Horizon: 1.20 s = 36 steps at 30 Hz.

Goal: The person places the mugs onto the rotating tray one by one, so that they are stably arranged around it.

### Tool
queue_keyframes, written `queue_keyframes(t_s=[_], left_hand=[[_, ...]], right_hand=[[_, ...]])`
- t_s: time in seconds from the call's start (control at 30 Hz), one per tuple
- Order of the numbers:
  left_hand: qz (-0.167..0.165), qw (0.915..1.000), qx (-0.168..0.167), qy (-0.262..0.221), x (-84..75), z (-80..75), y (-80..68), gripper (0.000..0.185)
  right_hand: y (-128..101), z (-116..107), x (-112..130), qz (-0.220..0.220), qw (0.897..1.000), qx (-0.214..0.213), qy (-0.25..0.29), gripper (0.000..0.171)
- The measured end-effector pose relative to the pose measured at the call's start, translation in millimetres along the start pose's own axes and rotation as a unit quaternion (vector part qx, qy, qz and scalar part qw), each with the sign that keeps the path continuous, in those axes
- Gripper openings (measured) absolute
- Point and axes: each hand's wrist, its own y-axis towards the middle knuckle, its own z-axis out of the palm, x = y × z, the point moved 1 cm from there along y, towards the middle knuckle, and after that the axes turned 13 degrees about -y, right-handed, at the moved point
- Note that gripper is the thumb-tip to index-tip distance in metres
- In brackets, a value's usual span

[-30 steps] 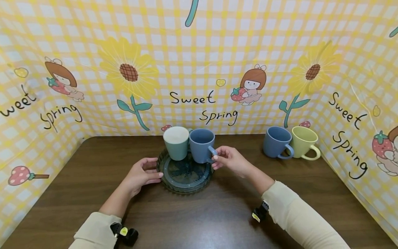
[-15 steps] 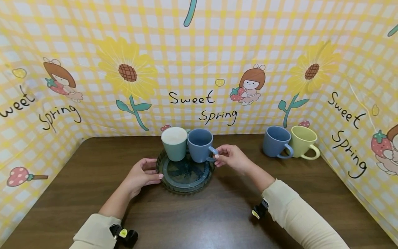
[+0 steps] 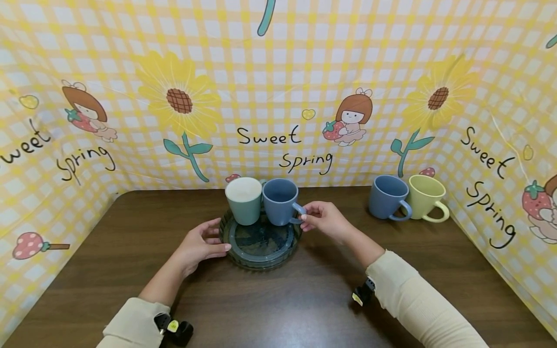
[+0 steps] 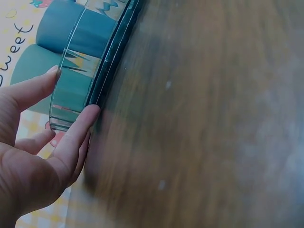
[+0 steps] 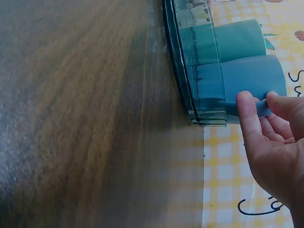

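Blue mug (image 3: 280, 201) stood inside the glass tray (image 3: 259, 259), at its back right. The right hand (image 3: 327, 220) pinched its handle between thumb and fingers. The left hand (image 3: 199, 243) lay open, with relaxed fingertips (image 4: 90, 112) touching the tray's left rim. A green mug (image 3: 244, 200) stood in the tray, touching the blue mug's left side. Well right of the tray stood a second blue mug (image 3: 387, 197) and a yellow mug (image 3: 425, 197).

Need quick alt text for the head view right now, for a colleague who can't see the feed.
A right hand pinches the handle of a blue mug standing beside a green mug on a round dark glass tray, while the left hand touches the tray's rim. Farther right on the brown table stand another blue mug and a yellow mug.
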Motion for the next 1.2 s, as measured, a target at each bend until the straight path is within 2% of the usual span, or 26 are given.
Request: queue_keyframes(t_s=[0.33, 0.6, 0.73, 0.97, 1.2], left_hand=[[0.007, 0.9992, 0.019, 0.035, -6.9, -4.4, 2.5, 0.082], [0.026, 0.9975, 0.015, 0.064, -15.2, -11.0, 15.6, 0.071], [0.032, 0.9964, 0.014, 0.077, -15.6, -15.1, 21.9, 0.067], [0.018, 0.9977, 0.030, 0.057, -15.3, -23.4, 29.1, 0.069], [0.001, 0.9981, 0.047, 0.041, -16.3, -24.4, 32.0, 0.064]], right_hand=[[-0.2, -1.8, -2.1, 0.010, 1.000, -0.002, -0.006, 0.021], [-9.7, -4.5, -0.7, 0.006, 0.999, -0.026, -0.034, 0.027], [-9.9, -4.7, -7.9, 0.006, 0.998, -0.042, -0.040, 0.026], [-14.6, -5.0, -11.3, 0.000, 0.998, -0.051, -0.031, 0.027], [-20.6, -6.7, -14.8, -0.021, 0.997, -0.070, -0.027, 0.029]])
